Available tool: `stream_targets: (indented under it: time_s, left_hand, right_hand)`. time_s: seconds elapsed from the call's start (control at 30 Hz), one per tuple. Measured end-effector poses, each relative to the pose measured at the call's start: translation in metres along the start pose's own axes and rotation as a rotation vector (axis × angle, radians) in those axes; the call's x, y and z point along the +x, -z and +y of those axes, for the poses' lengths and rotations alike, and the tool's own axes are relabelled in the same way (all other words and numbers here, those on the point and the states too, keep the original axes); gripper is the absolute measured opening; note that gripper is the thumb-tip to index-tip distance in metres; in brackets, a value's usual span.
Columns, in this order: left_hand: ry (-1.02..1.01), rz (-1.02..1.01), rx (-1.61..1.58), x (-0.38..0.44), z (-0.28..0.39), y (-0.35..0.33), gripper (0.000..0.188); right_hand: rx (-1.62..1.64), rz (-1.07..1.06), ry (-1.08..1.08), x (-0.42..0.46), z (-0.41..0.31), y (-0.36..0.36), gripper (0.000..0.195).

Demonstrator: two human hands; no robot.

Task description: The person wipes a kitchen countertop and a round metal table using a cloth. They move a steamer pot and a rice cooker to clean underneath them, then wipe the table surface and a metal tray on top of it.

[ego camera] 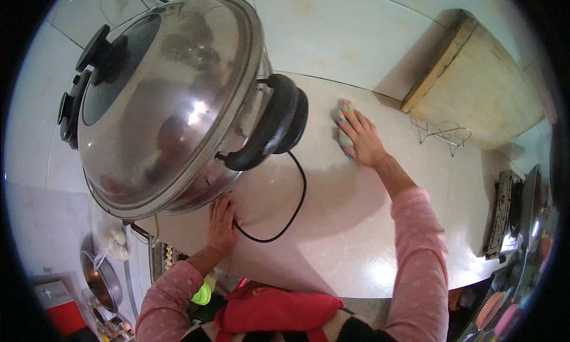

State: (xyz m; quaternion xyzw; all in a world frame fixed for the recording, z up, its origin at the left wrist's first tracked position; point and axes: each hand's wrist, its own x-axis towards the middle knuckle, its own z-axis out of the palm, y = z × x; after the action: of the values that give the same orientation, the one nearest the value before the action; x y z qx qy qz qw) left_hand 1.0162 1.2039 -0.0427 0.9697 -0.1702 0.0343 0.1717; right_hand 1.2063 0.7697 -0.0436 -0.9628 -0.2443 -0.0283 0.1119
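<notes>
My right hand point(363, 139) presses a crumpled multicoloured cloth point(344, 134) onto the pale countertop point(329, 199), fingers spread over it. A large electric pot point(178, 101) with a domed metal lid, glass window and black knob stands at the left. Just below its near edge is my left hand point(221, 224), its fingertips close to the pot's underside. A black power cord point(303, 195) loops over the counter from beneath the pot's black side handle point(271, 123) to my left thumb and forefinger. Whether that hand grips the cord or only touches it cannot be told.
Against the tiled wall leans a thick wooden board point(476, 83), with a wire rack point(441, 134) at its foot. A gas stove point(505, 215) sits on the right. Down at the left are a metal pan point(101, 282) and a knotted plastic bag point(116, 245).
</notes>
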Motion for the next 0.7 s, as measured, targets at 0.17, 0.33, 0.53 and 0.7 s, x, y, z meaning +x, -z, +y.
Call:
stream_targets:
  time_s: [0.17, 0.33, 0.53, 0.7]
  left_hand:
    - [0.028, -0.005, -0.058, 0.003, -0.001, -0.002, 0.050]
    - [0.078, 0.013, -0.063, 0.004, 0.007, 0.005, 0.046]
    - [0.019, 0.080, -0.073, 0.003, 0.007, 0.003, 0.048]
    - [-0.019, 0.093, -0.074, 0.000, 0.002, -0.001, 0.046]
  right_hand:
    - [0.172, 0.129, 0.060, 0.146, -0.043, -0.041, 0.070]
    - [0.118, 0.099, 0.136, 0.213, -0.088, -0.047, 0.062]
    - [-0.141, 0.006, 0.110, 0.202, -0.082, -0.062, 0.054]
    - [-0.069, 0.092, -0.183, 0.113, -0.044, -0.040, 0.055]
